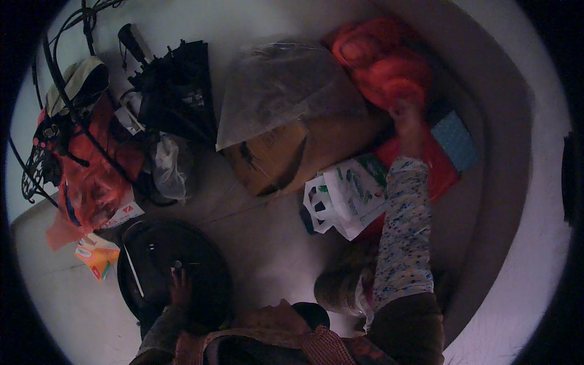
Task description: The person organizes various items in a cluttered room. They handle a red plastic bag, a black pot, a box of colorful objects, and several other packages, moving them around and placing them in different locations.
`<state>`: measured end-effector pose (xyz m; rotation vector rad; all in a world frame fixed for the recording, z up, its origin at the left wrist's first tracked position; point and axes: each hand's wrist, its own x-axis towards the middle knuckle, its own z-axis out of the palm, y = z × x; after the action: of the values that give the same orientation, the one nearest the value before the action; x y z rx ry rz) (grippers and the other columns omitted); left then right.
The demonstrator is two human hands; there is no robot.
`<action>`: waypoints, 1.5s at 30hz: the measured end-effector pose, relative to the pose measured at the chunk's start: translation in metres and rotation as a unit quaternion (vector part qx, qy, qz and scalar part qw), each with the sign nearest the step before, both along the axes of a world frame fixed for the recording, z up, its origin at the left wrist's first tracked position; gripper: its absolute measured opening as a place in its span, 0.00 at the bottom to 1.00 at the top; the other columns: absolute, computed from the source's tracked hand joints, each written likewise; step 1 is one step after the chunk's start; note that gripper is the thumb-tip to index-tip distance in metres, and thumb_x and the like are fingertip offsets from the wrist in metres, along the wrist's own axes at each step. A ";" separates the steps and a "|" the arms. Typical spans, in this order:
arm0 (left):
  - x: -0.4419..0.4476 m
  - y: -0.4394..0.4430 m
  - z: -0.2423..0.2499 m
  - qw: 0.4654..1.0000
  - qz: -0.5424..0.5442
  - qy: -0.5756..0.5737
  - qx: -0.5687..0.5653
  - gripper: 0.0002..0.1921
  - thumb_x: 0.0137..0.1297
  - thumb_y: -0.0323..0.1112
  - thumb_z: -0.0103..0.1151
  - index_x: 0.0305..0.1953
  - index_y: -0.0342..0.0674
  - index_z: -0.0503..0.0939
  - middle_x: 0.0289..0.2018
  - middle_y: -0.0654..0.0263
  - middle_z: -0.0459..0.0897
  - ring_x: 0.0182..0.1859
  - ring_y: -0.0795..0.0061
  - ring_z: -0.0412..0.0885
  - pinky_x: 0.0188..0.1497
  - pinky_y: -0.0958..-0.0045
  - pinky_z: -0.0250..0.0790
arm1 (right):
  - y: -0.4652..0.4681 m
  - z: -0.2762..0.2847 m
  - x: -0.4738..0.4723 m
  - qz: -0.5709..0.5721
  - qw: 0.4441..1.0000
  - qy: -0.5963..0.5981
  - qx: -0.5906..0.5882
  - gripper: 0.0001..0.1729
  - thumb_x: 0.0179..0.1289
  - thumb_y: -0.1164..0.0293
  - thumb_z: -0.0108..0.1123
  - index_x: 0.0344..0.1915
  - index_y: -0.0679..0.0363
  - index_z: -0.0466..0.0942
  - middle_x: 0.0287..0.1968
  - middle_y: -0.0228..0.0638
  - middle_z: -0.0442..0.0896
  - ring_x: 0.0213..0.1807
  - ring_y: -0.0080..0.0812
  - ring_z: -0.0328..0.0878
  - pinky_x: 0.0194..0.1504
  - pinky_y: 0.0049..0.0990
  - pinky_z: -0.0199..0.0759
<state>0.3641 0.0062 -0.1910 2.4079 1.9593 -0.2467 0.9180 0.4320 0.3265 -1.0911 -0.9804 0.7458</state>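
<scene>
Stretched out towards the upper right, my right hand (406, 114) is at the lower edge of a bunched red plastic bag (388, 68); dim, blurred light hides how the fingers meet it. My left hand (181, 285) rests over a round black lidded container (205, 269), its fingertips near a small knob or light spot. A red flat bag (445, 175) and a light blue piece (455, 140) lie beside my right wrist. Left of my right forearm is a white plastic bag with green print (353, 191).
A cardboard piece (319, 146) lies partly under a clear plastic sheet (278, 86). Further left are a folded black umbrella (178, 86), a knotted clear bag (169, 164), a red plastic bag (98, 178) by a black metal frame (57, 77), and an orange packet (98, 256).
</scene>
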 end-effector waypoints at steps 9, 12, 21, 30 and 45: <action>-0.009 -0.001 -0.019 0.997 -0.044 0.018 0.053 0.24 0.57 0.26 0.49 0.57 0.48 0.70 0.68 0.52 0.51 0.67 0.32 0.46 0.37 0.55 0.76 | -0.029 -0.042 -0.009 -0.004 0.998 0.042 0.056 0.34 0.58 0.73 0.55 0.63 0.48 0.54 0.54 0.42 0.69 0.52 0.43 0.70 0.53 0.49 0.65; -0.012 0.000 -0.022 0.999 -0.034 0.009 0.035 0.23 0.57 0.24 0.49 0.56 0.48 0.71 0.68 0.53 0.51 0.67 0.32 0.48 0.36 0.57 0.76 | -0.049 -0.065 -0.003 0.042 0.992 0.094 0.073 0.42 0.53 0.76 0.59 0.66 0.52 0.50 0.47 0.39 0.74 0.49 0.39 0.72 0.48 0.43 0.70; -0.015 0.006 -0.008 0.994 -0.080 -0.011 0.067 0.29 0.55 0.19 0.47 0.60 0.46 0.66 0.66 0.52 0.53 0.66 0.29 0.49 0.35 0.57 0.78 | -0.137 -0.149 -0.025 -0.054 0.995 0.065 0.057 0.32 0.55 0.72 0.61 0.60 0.60 0.62 0.54 0.43 0.72 0.55 0.40 0.70 0.55 0.37 0.65; -0.011 0.006 0.012 0.994 -0.094 -0.009 0.049 0.28 0.57 0.23 0.47 0.62 0.41 0.64 0.69 0.49 0.44 0.67 0.30 0.44 0.39 0.54 0.77 | -0.242 -0.260 -0.014 -0.437 0.837 -0.289 -0.157 0.29 0.54 0.67 0.62 0.55 0.66 0.67 0.54 0.41 0.74 0.54 0.37 0.71 0.56 0.31 0.63; -0.005 0.004 0.041 0.995 -0.090 0.050 0.015 0.32 0.53 0.31 0.53 0.63 0.40 0.62 0.68 0.45 0.44 0.67 0.28 0.45 0.42 0.57 0.73 | -0.189 -0.220 0.038 -0.246 0.810 -0.511 0.150 0.19 0.55 0.77 0.59 0.49 0.65 0.73 0.42 0.38 0.80 0.44 0.30 0.78 0.45 0.28 0.72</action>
<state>0.3586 0.0099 -0.1503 2.6433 1.7946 -0.3521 0.9559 0.2434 0.1067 -1.3863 -1.5397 -0.5160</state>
